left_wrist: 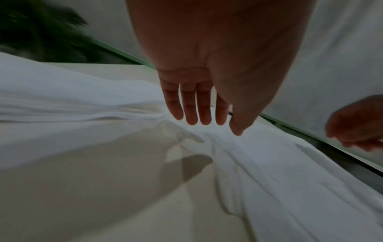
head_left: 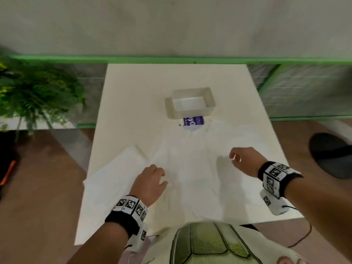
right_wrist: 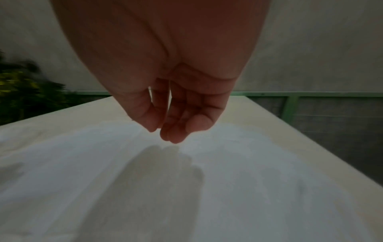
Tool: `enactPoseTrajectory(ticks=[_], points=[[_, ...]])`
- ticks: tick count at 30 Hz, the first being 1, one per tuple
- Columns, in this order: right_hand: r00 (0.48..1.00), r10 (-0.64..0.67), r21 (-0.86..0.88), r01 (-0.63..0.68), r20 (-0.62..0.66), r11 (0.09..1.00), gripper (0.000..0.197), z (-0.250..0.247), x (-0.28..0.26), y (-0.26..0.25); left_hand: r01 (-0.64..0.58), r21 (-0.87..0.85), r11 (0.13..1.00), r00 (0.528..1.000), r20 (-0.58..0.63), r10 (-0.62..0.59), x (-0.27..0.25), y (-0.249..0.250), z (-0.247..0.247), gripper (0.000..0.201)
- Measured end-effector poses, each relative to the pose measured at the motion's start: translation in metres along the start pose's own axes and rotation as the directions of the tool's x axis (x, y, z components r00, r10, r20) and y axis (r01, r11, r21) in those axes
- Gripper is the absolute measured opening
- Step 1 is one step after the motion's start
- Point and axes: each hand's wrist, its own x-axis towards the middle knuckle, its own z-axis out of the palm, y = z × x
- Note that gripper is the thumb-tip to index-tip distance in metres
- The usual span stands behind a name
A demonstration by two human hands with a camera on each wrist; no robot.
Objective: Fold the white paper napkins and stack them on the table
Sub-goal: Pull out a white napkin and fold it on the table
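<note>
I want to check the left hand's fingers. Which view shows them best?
The left wrist view: the left hand fills it, fingers straight, held just above the napkin. The head view shows only the hand's back. The right wrist view doesn't show it.

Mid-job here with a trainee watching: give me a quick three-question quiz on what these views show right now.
1. True or false: the left hand grips the spread napkin.
2. What lies at the table's left edge? A) folded napkin B) cup C) scissors
3. What stands beyond the purple-labelled packet?

Key: 1. False; its fingers are straight above the paper. 2. A, the folded napkin. 3. An open white box.
</note>
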Motion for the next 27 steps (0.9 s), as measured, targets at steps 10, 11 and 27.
enactPoseTrajectory(ticks=[10,11,27], points=[[0.999,-0.049,-0.025,0.048,-0.018,0.999,0.015,0.033,-0.033,0.047,-0.471,0.319,0.822,0.868,0.332,0.368,0.007,0.075,0.056,0.068],[0.992,-0.116,-0.068,0.114,-0.039,0.991,0.024,0.038,-0.033,0.048,-0.460,0.317,0.829,0.875,0.320,0.363,0.005,0.074,0.059,0.067],[0.779,-0.618,-0.367,0.609,0.107,0.703,0.033,0.081,0.003,-0.003,-0.332,0.180,0.926,0.935,-0.063,0.348,-0.015,0.095,0.048,0.028]])
